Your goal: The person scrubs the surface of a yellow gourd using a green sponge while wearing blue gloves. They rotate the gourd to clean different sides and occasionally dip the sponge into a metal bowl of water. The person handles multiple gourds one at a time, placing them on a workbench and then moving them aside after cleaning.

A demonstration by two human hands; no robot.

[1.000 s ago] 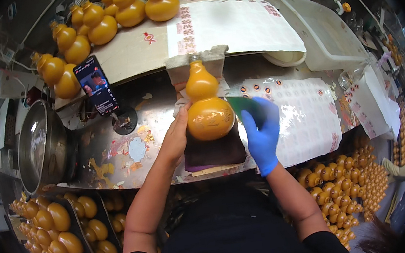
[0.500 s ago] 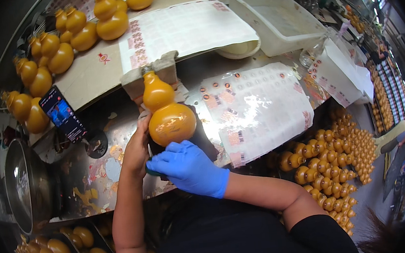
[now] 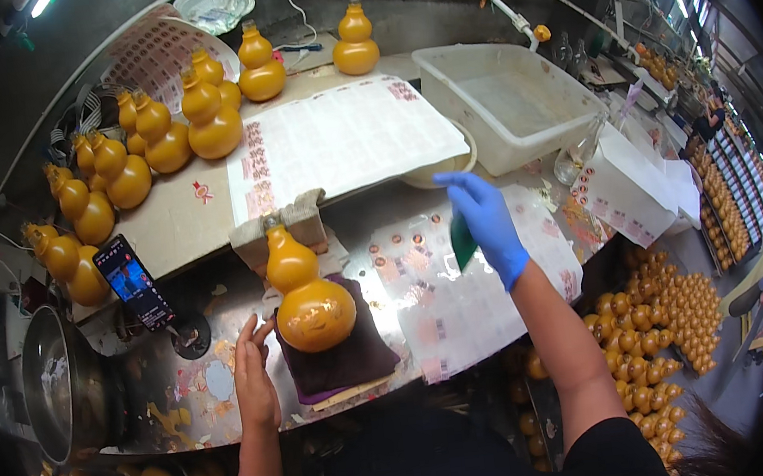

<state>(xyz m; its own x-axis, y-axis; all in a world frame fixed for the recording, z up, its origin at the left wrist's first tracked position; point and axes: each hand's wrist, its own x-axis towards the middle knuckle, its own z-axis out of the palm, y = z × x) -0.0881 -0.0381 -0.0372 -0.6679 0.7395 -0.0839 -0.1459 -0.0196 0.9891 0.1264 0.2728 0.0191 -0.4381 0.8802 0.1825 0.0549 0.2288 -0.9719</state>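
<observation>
A yellow-orange gourd-shaped bottle lies tilted on a dark folded cloth, its neck propped against a cloth-covered rest. A patch on its lower bulb looks like a shiny decal. My bare left hand is just left of the lower bulb, fingers stretched, gripping nothing. In a blue glove, my right hand is raised over a glossy sheet of printed decals. A flat dark green piece, like a scraper, is held in it, index finger extended; the grip is partly hidden.
A phone on a stand and a metal basin are at left. More gourd bottles line the raised shelf around a white sheet. A plastic tub sits at the back right. Many gourds fill the lower right.
My right hand has left the bottle and moved right and away, carrying the green piece over the decal sheet. My left hand has let go of the bottle and opened beside it. The view has shifted.
</observation>
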